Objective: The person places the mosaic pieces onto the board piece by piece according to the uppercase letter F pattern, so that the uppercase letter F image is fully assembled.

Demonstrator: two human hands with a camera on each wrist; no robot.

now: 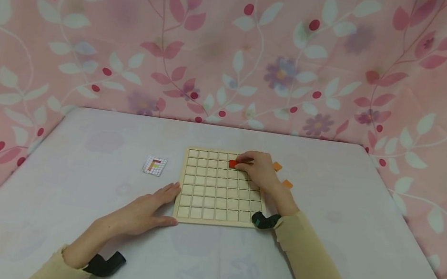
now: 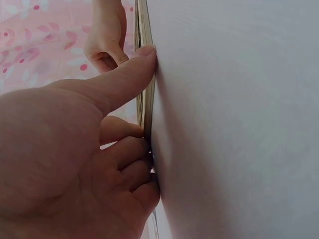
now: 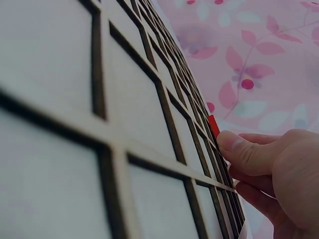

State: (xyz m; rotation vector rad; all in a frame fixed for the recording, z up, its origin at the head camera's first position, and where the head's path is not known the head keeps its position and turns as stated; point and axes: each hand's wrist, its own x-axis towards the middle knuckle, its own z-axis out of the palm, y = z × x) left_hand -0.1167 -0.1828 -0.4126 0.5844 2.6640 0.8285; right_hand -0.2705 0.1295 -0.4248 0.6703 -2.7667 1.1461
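A pale wooden grid board (image 1: 217,190) with square recesses lies on the table. Over its upper right part, my right hand (image 1: 260,168) pinches a red square tile (image 1: 233,164) between thumb and fingers. The same tile (image 3: 213,125) shows at the fingertips in the right wrist view, close to the board's surface. My left hand (image 1: 143,212) rests at the board's left side, with thumb and fingertips touching the edge. In the left wrist view, the left thumb (image 2: 130,77) lies against the board's side.
Left of the board lies a small card (image 1: 155,166) printed with a coloured grid pattern. Two orange tiles, one upper (image 1: 277,166) and one lower (image 1: 287,184), lie right of the board. The white-covered table (image 1: 204,267) meets a pink floral cloth (image 1: 228,48) at the back.
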